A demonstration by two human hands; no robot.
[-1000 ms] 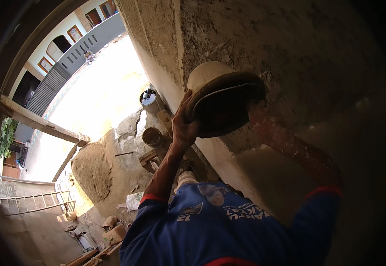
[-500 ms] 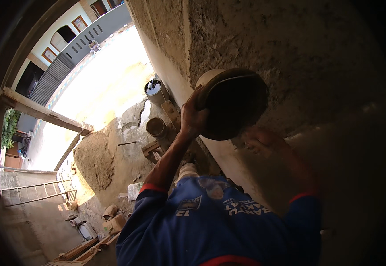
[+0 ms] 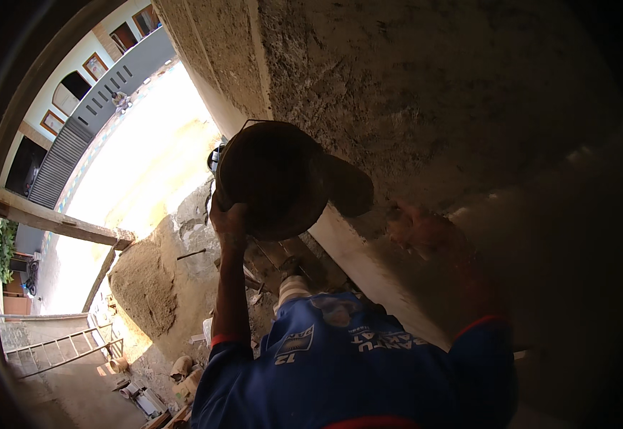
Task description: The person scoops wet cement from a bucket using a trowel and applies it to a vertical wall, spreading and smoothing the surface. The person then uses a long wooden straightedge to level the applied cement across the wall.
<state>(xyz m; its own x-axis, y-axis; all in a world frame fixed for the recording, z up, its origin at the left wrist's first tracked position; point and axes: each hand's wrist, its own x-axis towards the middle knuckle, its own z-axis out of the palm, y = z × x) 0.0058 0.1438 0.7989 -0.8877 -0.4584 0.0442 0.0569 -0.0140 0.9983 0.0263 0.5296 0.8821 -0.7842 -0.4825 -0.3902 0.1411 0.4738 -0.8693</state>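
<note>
A dark, round bucket (image 3: 272,179) is held up in front of the wall. My left hand (image 3: 228,220) grips its left rim, with the fingers partly behind it. A thin wire handle shows at the bucket's top edge. From its right side juts a dark, rounded, flat shape (image 3: 351,187), too shaded to name. My right hand (image 3: 418,230) is just right of that shape, close to the wall, dim and blurred with curled fingers. Whether the shape joins what the hand holds cannot be made out. Rough, damp-looking render covers the wall (image 3: 368,79).
A sand heap (image 3: 143,289) lies on the floor at left, with a thin rod (image 3: 191,254) beside it. A ladder (image 3: 65,348) leans at lower left. Timber post and beam (image 3: 57,214) frame the opening. Outside, a person (image 3: 120,102) sits by the grey fence.
The bucket has moved left and down with my left hand, and its opening has turned. The rounded flat shape now shows at its right side. My right hand stays near the wall.
</note>
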